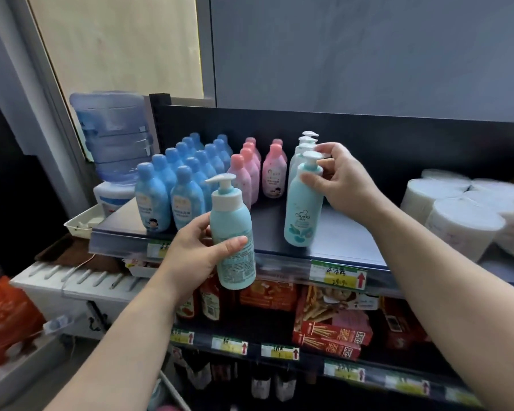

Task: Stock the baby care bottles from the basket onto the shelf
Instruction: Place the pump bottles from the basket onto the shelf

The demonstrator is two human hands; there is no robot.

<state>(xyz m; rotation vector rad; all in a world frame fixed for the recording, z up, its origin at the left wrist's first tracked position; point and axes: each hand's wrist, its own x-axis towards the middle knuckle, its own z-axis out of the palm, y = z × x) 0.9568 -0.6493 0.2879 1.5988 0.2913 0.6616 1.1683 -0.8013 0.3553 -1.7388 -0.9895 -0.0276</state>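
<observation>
My left hand grips a teal pump bottle with a white pump, held in the air just in front of the top shelf's edge, its back label facing me. My right hand is closed around the neck of a second teal pump bottle, which stands upright near the front of the dark top shelf. Behind that one, more white-pump bottles stand in a row. Blue bottles and pink bottles fill the shelf's left part. The basket is out of sight.
Wrapped paper rolls sit on the shelf to the right. A water dispenser jug stands left of the shelf, with a white tray beside it. Lower shelves hold red snack boxes and sauce bottles. Price tags line the shelf edges.
</observation>
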